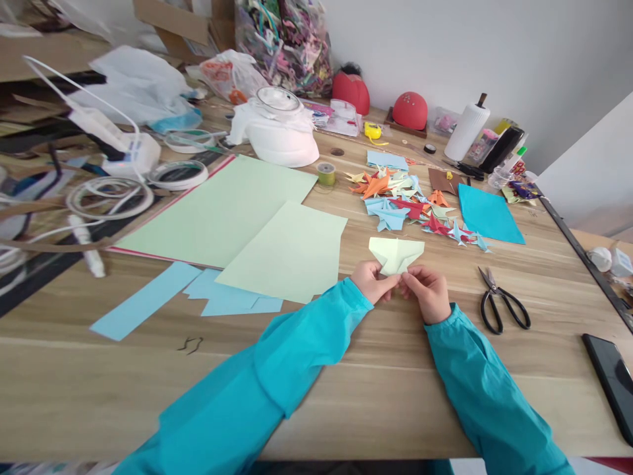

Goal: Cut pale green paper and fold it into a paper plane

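Observation:
A small folded piece of pale green paper (397, 253) is held up above the table, its wide edge away from me and its narrow end towards me. My left hand (374, 280) pinches the near end from the left, thumb on top. From the right, my right hand (426, 290) grips the same near end between thumb and fingers. Some fingertips are hidden behind the paper. Beyond it lies a pile of folded paper stars (388, 212) in blue, orange, red and pale green. To the left are pale green sheets (291, 254).
Black-handled scissors (503, 300) lie right of my hands, a phone (613, 382) at the right edge. Blue paper strips (148, 300) are at left. A thread spool (326, 174), turquoise paper (489, 212), cables (109, 198) and a white plastic-wrapped form (281, 138) stand farther back.

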